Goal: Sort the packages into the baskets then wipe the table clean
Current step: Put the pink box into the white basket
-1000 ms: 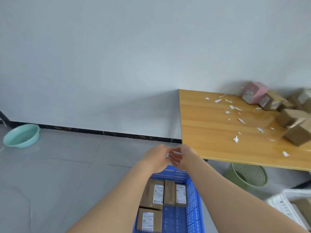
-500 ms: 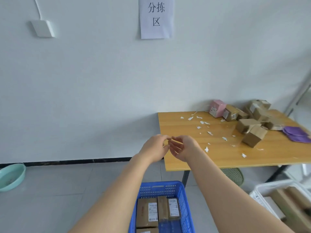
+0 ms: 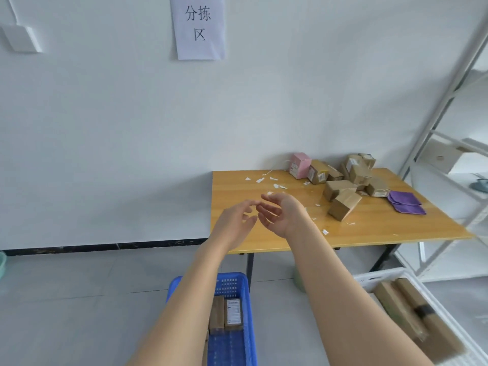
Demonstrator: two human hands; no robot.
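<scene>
My left hand (image 3: 235, 223) and my right hand (image 3: 280, 215) are raised close together in front of the wooden table (image 3: 369, 231), fingers relaxed and holding nothing. Several brown cardboard packages (image 3: 343, 204) and a pink box (image 3: 300, 165) are heaped at the table's far side. Paper scraps (image 3: 276, 185) lie scattered on the tabletop. A folded purple cloth (image 3: 405, 202) lies at the table's right. On the floor below my arms, a blue basket (image 3: 232, 283) holds a few brown packages. A white basket (image 3: 380, 277) at the right holds long brown packages.
A white metal shelf rack (image 3: 449, 107) stands to the right of the table. A green bin (image 3: 298, 280) sits under the table. A paper sign (image 3: 198, 25) hangs on the wall. A teal basin (image 3: 2, 262) shows at the left edge of the floor.
My view has lifted from the floor and blue basket toward the table. My hands have risen with it and their fingertips have drawn slightly apart.
</scene>
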